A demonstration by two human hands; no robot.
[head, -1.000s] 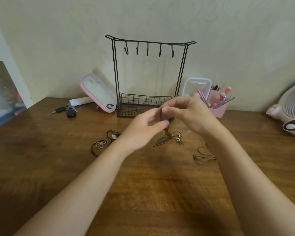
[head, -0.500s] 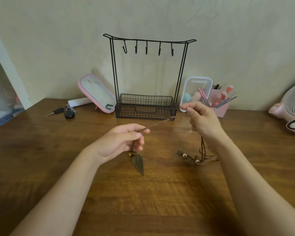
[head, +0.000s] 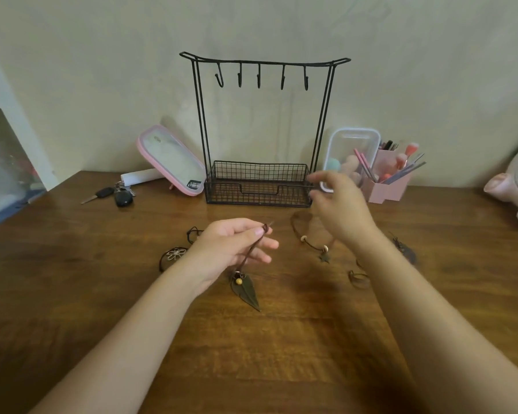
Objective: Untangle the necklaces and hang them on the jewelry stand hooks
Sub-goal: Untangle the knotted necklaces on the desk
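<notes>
Wooden table (head: 72, 264), left portion: black car keys (head: 114, 194), a tilted pink-framed mirror (head: 171, 159), and a dark cord necklace with a silver flower pendant (head: 175, 254) lying flat just beside the left hand (head: 231, 249). Centre: that hand's thumb and forefinger pinch the brown cord necklace with a bronze leaf pendant (head: 245, 289), the leaf hanging below. The black wire jewelry stand (head: 259, 130) stands upright behind it, near the wall. Right: a brown beaded cord necklace with a star charm (head: 314, 243) lies on the table by the right hand (head: 338, 210), which is blurred, its fingers seemingly loose and its grip impossible to tell.

Left hand (head: 232, 248) pinches a necklace cord (head: 249, 253); right hand (head: 338, 210) hovers, fingers loose.
</notes>
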